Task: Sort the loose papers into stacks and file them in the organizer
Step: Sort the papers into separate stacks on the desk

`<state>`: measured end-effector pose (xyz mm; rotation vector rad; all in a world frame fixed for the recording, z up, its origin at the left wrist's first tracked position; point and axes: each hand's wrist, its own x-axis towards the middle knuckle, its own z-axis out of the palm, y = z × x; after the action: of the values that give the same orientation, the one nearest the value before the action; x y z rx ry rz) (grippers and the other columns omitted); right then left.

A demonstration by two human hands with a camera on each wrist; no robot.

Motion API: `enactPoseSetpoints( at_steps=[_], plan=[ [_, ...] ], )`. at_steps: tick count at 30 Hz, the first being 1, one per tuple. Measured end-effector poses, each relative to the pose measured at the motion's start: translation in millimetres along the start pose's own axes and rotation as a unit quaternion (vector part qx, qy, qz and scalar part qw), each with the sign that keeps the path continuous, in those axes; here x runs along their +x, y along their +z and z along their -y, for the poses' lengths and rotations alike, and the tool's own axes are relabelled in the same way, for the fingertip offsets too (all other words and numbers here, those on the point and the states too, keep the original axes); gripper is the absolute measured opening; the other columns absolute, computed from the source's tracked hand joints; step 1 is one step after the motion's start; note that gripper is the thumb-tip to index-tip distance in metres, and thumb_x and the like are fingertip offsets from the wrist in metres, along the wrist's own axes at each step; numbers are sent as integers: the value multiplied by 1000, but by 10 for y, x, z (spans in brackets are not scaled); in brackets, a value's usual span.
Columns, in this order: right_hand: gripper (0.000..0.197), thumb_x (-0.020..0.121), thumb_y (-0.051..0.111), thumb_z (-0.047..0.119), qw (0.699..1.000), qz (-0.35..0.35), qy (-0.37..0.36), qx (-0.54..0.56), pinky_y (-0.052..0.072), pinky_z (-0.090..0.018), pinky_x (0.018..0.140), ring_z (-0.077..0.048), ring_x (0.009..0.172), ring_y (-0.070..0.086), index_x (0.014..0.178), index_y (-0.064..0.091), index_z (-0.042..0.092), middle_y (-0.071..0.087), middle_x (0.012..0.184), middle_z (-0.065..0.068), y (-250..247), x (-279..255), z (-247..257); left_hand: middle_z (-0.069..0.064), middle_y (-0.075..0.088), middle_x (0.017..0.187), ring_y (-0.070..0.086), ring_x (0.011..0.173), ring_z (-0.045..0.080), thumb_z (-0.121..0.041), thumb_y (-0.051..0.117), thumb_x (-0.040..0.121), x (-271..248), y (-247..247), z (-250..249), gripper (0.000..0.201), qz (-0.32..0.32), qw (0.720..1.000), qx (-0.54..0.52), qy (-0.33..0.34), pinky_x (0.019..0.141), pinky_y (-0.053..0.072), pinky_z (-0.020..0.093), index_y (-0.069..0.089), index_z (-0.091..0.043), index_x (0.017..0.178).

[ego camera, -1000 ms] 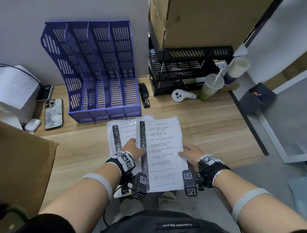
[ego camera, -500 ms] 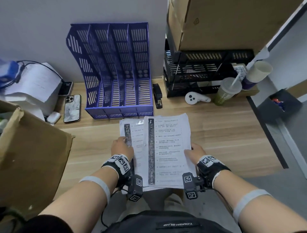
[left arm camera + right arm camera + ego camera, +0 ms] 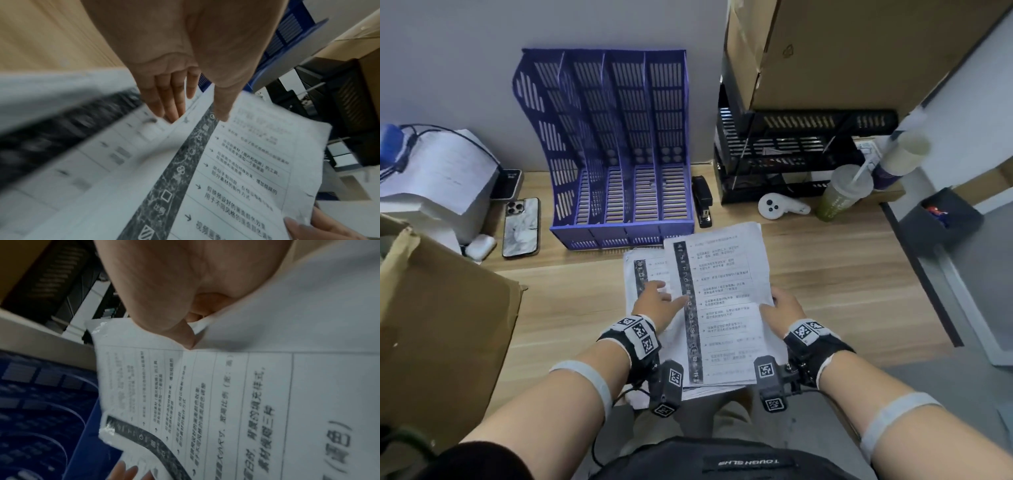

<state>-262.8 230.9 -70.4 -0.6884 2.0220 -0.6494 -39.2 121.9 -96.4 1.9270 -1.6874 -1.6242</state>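
Desk (image 3: 825,274) of light wood stood against a grey wall, and the purple organizer (image 3: 619,154) with its four upright slots was at the back of it, touching the wall. Just in front of the organizer the papers (image 3: 726,308) lay at the near edge of the desk. The right hand (image 3: 780,313) pinched the right edge of the top sheet (image 3: 226,394), thumb above and fingers under it. The left hand (image 3: 655,303) lay spread and flat on the lower sheets, with its thumb resting on the top sheet's dark strip. A black stapler (image 3: 702,200) stood just beside the organizer on the right, then a black rack (image 3: 791,154) carrying a cardboard box (image 3: 842,51). On the left lay a phone (image 3: 522,228), and another cardboard box (image 3: 441,325) stood nearer
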Motion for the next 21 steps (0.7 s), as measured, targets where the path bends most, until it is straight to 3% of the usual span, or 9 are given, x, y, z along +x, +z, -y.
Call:
enactPoseSetpoints(
  at_steps=[2,4,7,8,10,13,16,18,21],
  plan=[
    [32,94,49,4,1000,-24,6,4,44,-26,76,-20,94,57,122,61,15,65,109,-1,-232,-5,-29,6,65,118,68,92,24,-40,71,86,48,137,-146,71,33,999,-41,7,79,59,36,38,-12,142],
    [33,94,49,6,999,-51,10,5,48,-32,85,-22,97,58,125,60,13,66,116,-4,-557,-17,-136,4,66,102,65,75,22,-35,70,88,80,336,-347,60,56,996,-67,21,69,58,34,43,-12,136],
    [37,94,52,13,997,-69,29,5,45,-32,94,-20,107,57,130,58,15,64,125,-3,-1057,-54,-359,7,67,93,60,66,20,-34,68,90,112,717,-635,27,121,989,-53,70,64,55,35,58,-17,109],
    [37,93,54,15,996,-79,36,1,45,-33,96,-20,108,58,130,58,15,64,125,-2,-1216,-57,-457,7,68,89,62,67,20,-29,66,92,118,877,-726,18,150,983,-64,82,68,57,37,63,-14,101],
    [45,87,59,20,995,-78,54,-15,48,-35,97,-21,111,60,132,56,19,64,126,0,-1524,-63,-642,9,74,92,71,80,26,-18,63,93,133,1242,-915,12,187,975,-76,92,80,59,44,69,-12,102],
    [41,85,57,13,986,-33,111,-117,48,-26,75,-19,91,59,124,54,24,63,116,0,-1929,-106,-894,10,75,103,72,92,32,-13,61,91,155,1802,-1157,22,209,971,-80,90,84,59,50,71,-13,111],
    [40,86,54,9,977,-107,130,-132,44,-28,85,-24,98,57,125,59,18,66,118,-5,-2317,-72,-1102,6,78,97,74,88,32,-27,66,81,255,2284,-1290,24,238,964,-65,97,81,59,53,74,-18,102],
    [41,83,54,8,964,-174,142,-143,46,-29,88,-29,103,61,123,61,16,67,120,-10,-2536,-11,-1186,8,77,99,73,91,33,-25,67,79,277,2510,-1395,24,262,957,-83,93,84,58,53,72,-18,101],
    [43,85,53,5,954,-237,140,-118,45,-29,94,-31,113,61,127,58,15,64,124,-9,-2696,68,-1170,13,74,107,71,98,36,-15,68,85,175,2627,-1569,37,295,946,-115,72,90,56,53,61,-12,121]
  ],
)
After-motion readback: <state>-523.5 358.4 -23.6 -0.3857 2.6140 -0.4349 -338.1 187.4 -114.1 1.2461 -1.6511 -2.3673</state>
